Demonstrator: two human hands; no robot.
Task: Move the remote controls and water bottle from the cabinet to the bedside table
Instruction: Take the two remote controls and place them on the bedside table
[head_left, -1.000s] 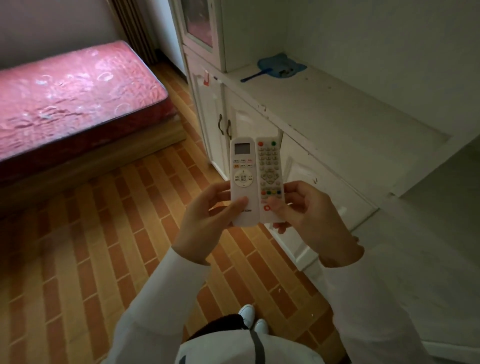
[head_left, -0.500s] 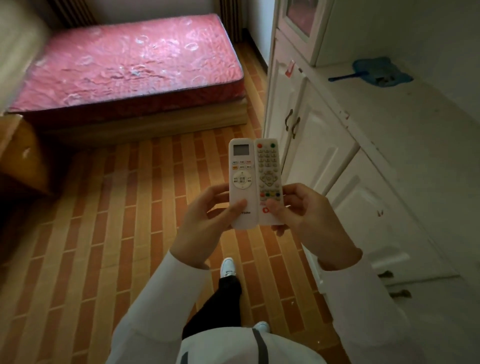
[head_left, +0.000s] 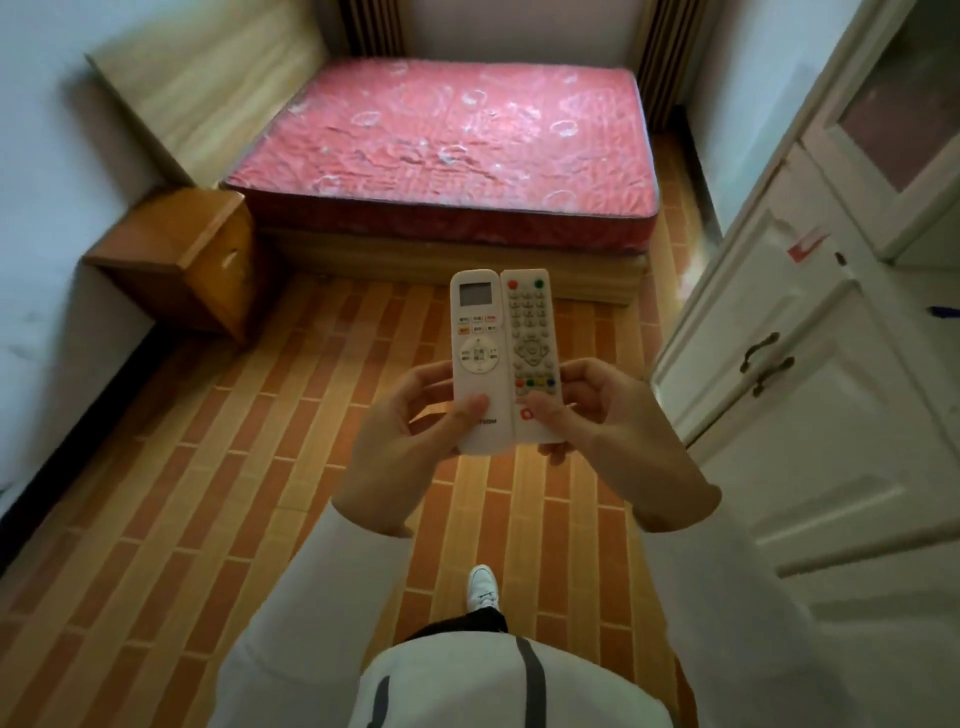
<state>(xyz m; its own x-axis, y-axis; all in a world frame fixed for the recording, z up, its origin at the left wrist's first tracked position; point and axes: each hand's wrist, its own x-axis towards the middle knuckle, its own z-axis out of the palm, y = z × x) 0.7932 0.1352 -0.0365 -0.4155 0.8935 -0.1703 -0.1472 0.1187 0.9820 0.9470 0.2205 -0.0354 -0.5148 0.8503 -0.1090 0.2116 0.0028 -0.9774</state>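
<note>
Over brick floor (head_left: 208, 493), remotes (head_left: 504, 358) point toward bed (head_left: 447, 140).

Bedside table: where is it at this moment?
In the head view the wooden bedside table stands at the left against the wall, beside the near corner of the red mattress, ahead-left of the two held remotes.

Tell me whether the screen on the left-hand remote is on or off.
It looks off: the screen on the remote with the display is a blank grey panel with no digits showing. The left hand holds that remote by its lower end.
</note>
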